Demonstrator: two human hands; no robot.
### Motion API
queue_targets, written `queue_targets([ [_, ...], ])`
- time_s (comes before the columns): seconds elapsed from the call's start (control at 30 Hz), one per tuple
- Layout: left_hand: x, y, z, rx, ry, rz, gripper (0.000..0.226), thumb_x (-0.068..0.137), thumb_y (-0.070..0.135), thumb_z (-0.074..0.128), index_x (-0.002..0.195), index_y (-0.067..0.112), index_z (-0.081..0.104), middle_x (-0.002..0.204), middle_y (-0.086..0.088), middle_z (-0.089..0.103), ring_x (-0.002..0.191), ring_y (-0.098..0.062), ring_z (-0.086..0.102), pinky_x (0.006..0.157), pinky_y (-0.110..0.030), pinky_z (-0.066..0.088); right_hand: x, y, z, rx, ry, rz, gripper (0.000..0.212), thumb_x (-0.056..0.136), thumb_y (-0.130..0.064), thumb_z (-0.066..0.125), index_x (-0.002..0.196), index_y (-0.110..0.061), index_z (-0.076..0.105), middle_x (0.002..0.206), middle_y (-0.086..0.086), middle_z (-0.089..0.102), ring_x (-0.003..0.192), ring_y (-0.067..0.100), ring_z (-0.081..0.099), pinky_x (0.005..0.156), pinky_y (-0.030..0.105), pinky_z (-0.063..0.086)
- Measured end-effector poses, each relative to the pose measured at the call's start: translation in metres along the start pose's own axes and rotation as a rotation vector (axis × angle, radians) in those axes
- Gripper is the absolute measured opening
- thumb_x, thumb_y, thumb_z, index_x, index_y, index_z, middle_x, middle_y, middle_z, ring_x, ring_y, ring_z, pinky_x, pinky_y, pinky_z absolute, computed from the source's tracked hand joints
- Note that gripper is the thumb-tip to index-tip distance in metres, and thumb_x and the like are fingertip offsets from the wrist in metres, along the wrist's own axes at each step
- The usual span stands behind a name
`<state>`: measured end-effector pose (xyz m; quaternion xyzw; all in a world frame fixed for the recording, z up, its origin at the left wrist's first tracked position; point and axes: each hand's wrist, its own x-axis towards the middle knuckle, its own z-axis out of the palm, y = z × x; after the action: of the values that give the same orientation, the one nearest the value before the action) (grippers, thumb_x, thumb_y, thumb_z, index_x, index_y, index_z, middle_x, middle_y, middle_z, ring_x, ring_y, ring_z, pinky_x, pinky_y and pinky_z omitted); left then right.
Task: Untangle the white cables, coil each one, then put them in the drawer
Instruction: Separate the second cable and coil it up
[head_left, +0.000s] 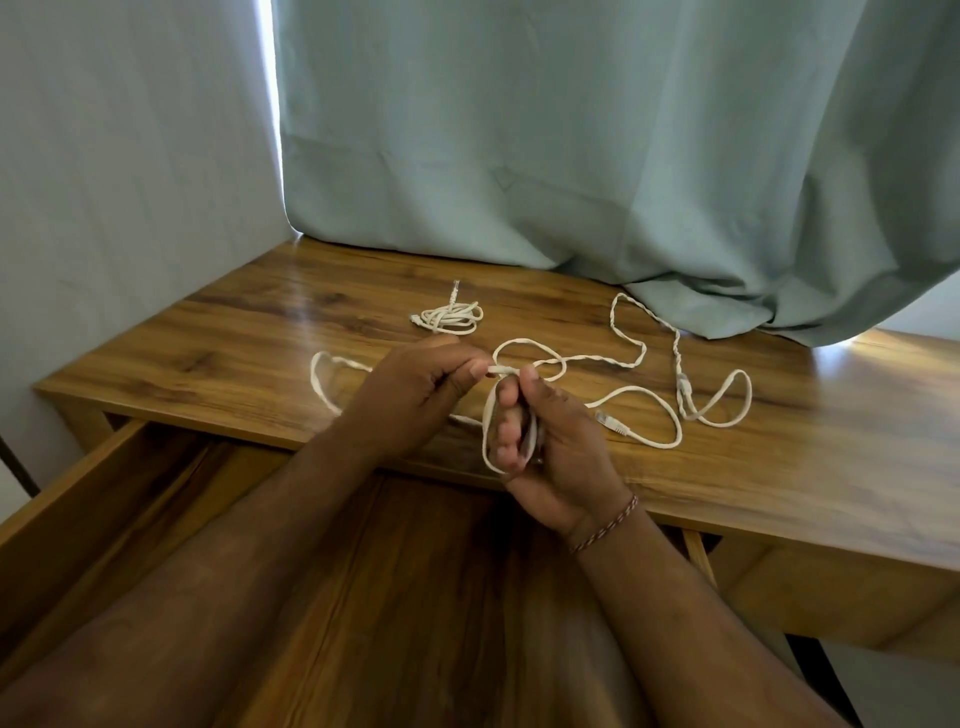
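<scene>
Right hand (540, 436): fingers curled shut around a few turns of flat white cable (652, 400), palm toward the camera, so the hand serves as the former for the coil. Thumb presses the strand at the top of the loops to keep them from springing open.

Left hand (415, 395): thumb and forefinger pinched on the same cable just beside the right thumb, apparently feeding the next turn under light tension.

Uncoiled remainder trails right across the tabletop (779, 467) in loose bends; one plug (613, 422) lies near the right wrist. Farther right it appears twisted with a second strand (631, 358) running up to the curtain (623, 156), so untangling looks incomplete there.

Finished coil (451, 317) sits behind the hands, well apart, likely parked clear of the working slack.

Drawer (78, 493) stands open below the front edge, under the forearms, ready to receive coils. No cable visible inside it.
</scene>
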<state>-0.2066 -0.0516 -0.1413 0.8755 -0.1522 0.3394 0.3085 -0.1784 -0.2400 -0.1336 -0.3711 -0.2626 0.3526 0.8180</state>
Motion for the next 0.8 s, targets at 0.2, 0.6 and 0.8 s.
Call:
queue_targets([
  [0.2, -0.009, 0.004, 0.015, 0.119, -0.142, -0.041, 0.041, 0.1, 0.024, 0.049, 0.141, 0.029, 0.055, 0.114, 0.0, 0.073, 0.101, -0.023, 0.07, 0.081, -0.04, 0.055, 0.002, 0.001, 0.004, 0.217, 0.143, -0.187, 0.023, 0.102, -0.014, 0.048, 0.103, -0.002, 0.068, 0.091, 0.014, 0.074, 0.065, 0.012, 0.065, 0.052, 0.017, 0.049],
  [0.6, -0.014, 0.013, 0.022, 0.332, -0.18, 0.119, 0.025, 0.089, 0.038, 0.051, 0.079, 0.02, 0.066, 0.07, 0.004, 0.067, 0.059, -0.019, 0.062, 0.055, -0.026, 0.039, 0.006, 0.002, 0.012, 0.288, 0.342, -0.281, 0.035, 0.109, -0.01, 0.041, 0.137, 0.01, 0.05, 0.129, 0.028, 0.067, 0.119, 0.037, 0.069, 0.096, 0.039, 0.06],
  [0.8, -0.01, 0.019, 0.011, 0.422, -0.165, 0.17, 0.018, 0.088, 0.039, 0.061, 0.078, 0.026, 0.069, 0.067, 0.008, 0.064, 0.056, -0.013, 0.06, 0.051, -0.024, 0.035, 0.01, 0.011, 0.017, -0.33, 0.642, -0.445, 0.026, 0.107, -0.002, 0.043, 0.126, 0.0, 0.06, 0.116, 0.014, 0.075, 0.107, 0.02, 0.075, 0.094, 0.034, 0.06],
])
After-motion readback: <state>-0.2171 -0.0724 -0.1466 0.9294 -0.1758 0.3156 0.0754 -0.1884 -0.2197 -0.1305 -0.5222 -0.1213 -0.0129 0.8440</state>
